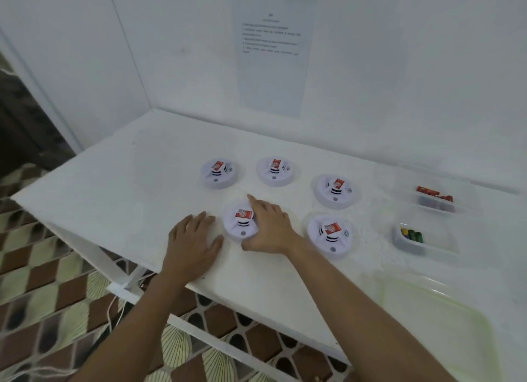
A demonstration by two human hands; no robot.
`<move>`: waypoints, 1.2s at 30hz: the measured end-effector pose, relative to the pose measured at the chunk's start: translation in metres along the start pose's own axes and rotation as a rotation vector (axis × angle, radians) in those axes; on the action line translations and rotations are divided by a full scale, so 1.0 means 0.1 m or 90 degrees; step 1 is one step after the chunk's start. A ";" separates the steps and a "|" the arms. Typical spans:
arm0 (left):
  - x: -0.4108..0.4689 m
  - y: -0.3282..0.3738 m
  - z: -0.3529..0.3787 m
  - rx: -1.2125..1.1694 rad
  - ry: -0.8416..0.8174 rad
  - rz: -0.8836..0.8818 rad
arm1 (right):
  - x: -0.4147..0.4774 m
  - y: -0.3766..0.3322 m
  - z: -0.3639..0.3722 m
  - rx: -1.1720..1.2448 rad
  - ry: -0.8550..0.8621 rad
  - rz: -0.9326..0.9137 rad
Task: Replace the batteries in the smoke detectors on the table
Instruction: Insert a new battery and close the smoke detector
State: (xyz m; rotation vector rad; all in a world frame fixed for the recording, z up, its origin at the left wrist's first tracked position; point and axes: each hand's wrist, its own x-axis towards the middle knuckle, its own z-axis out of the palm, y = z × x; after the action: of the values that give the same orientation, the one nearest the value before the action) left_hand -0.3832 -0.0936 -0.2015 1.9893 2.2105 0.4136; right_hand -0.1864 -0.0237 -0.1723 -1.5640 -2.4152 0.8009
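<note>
**Five detectors laid out, one under the hands**

The right hand (268, 227) wraps the right flank of a white round plastic smoke detector (241, 220). Its fingers curve along the rim and the thumb tucks in at the near edge, a hold that looks suited to lifting or twisting the unit. The left hand (194, 239) lies flat and spread on the white surface (114, 188) just beside the detector's left edge. It holds nothing, and I judge it is placed there to brace or to steady the unit.

The held detector sits at the front left of the group, with a red label on its raised centre. Four matching detectors stand apart from it: back-left detector (218, 173), back-middle detector (275, 170), right-rear detector (336, 190) and right-front detector (330, 235). None looks opened, so the work seems to be at its start.

Farther right are two clear plastic tubs, within reach of the right hand. The far tub (405, 193) holds red and dark cells. The near tub (399, 240) holds green, yellow and blue cells. Which are fresh and which spent I cannot tell.

The battery compartment is not in view. The right palm hides where the fingertips meet the rim. The printed paper sheet (273, 54) on the wall is too blurred to read. A pale yellowish tray (442, 324) is cut off at the lower right.
</note>
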 end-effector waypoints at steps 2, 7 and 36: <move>-0.01 0.00 0.00 0.005 0.006 0.004 | 0.04 -0.03 -0.04 -0.033 -0.005 -0.005; -0.01 0.00 0.00 0.008 0.017 0.014 | 0.11 -0.10 -0.12 -0.078 -0.019 0.009; -0.20 2.01 -0.26 -1.005 -0.382 -0.055 | -1.65 0.94 -0.84 0.646 0.236 -0.067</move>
State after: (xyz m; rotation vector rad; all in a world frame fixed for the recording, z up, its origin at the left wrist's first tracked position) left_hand -0.1964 -0.0986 -0.1196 0.8845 0.8833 0.9470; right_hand -0.0045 -0.1107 -0.1238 -1.0185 -1.4032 1.2781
